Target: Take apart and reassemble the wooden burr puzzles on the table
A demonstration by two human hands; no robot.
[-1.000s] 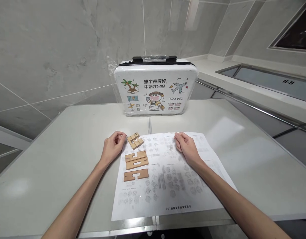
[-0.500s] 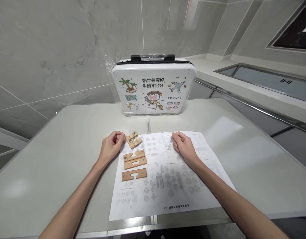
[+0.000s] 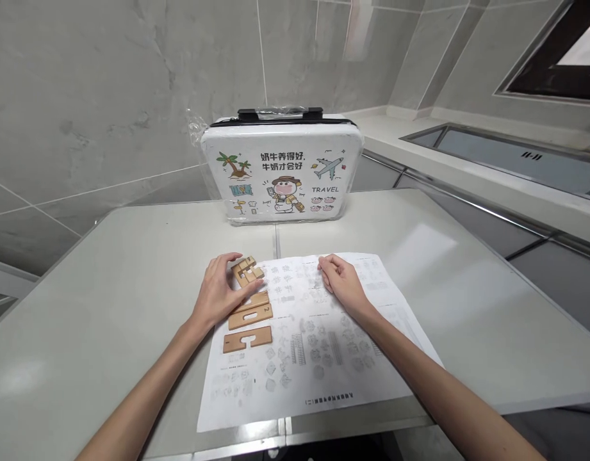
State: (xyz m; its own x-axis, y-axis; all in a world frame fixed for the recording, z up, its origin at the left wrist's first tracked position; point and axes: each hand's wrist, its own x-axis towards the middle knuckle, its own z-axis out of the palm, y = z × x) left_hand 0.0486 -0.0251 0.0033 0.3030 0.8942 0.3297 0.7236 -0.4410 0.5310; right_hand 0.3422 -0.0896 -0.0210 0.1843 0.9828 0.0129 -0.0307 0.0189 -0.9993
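Observation:
My left hand (image 3: 227, 288) is open, thumb and fingers spread around a joined group of small wooden puzzle pieces (image 3: 246, 271) at the sheet's upper left. Its thumb reaches across the near side of that group; whether it touches is unclear. Below it lie notched wooden pieces: one partly covered by my hand (image 3: 261, 298), a slotted piece marked 2 (image 3: 263, 313) against it, and a separate C-shaped piece (image 3: 234, 342) nearest me. My right hand (image 3: 343, 278) rests on the printed paper sheet (image 3: 318, 384) near its far edge, fingers curled closed, with nothing visible in them.
A white cartoon-printed case (image 3: 280, 173) in clear plastic wrap stands upright at the back of the grey table (image 3: 145, 256). A seam runs down the middle of the tabletop. A tiled wall rises behind, and a counter (image 3: 467, 166) is at the right.
My left hand has opened from a loose curl and moved right, over and around the joined pieces. My right hand keeps its place on the sheet. The view has shifted slightly.

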